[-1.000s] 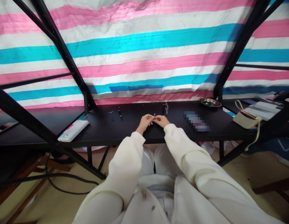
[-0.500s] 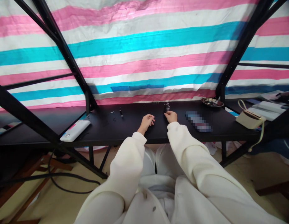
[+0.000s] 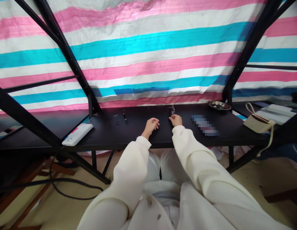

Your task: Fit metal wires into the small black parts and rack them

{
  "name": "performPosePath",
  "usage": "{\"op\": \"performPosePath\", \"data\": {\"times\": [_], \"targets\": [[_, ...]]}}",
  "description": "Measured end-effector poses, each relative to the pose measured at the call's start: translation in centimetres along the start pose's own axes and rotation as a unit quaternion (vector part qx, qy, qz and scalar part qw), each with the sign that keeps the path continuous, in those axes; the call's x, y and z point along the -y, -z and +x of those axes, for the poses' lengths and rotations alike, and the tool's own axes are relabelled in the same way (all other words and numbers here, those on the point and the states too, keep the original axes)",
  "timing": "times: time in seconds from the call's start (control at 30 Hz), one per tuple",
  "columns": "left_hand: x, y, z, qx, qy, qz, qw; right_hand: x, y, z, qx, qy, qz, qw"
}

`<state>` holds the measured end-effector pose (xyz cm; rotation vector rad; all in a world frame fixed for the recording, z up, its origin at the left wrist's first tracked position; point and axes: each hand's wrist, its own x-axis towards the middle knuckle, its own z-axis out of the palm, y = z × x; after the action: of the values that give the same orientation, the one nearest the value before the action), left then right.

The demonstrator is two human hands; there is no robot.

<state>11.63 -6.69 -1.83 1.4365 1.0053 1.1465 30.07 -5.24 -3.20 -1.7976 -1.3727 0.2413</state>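
My left hand (image 3: 151, 126) rests over the black table (image 3: 139, 139), its fingers curled with the tips close together; whatever they hold, if anything, is too small to make out. To its right, my right hand (image 3: 176, 120) has thumb and fingers pressed together at the near end of a small dark and silvery item (image 3: 172, 111). Whether it grips that item or only touches it is unclear. Small pale bits (image 3: 160, 105) lie at the table's back edge. A short dark stick with a light end (image 3: 125, 117) lies left of my left hand.
A white device (image 3: 78, 134) lies at the left, near a black frame bar. At the right are a blurred-out flat object (image 3: 204, 125), a shiny metal dish (image 3: 218, 105) and a beige pouch with a strap (image 3: 258, 124). A striped sheet (image 3: 148, 64) hangs behind.
Both hands keep nearly the same place and pose. The view has shifted very slightly.
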Motion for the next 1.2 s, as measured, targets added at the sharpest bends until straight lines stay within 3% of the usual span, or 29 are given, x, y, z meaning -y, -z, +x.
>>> {"op": "performPosePath", "data": {"times": [0.3,1.2], "targets": [[-0.38,-0.09,-0.29,-0.002,0.003,0.008,1.0,-0.53,0.78,-0.12,-0.018,-0.053,-0.06,0.997],[-0.34,-0.06,-0.34,0.003,-0.007,0.026,1.0,-0.04,1.05,-0.29,0.011,-0.051,-0.111,0.992]]}}
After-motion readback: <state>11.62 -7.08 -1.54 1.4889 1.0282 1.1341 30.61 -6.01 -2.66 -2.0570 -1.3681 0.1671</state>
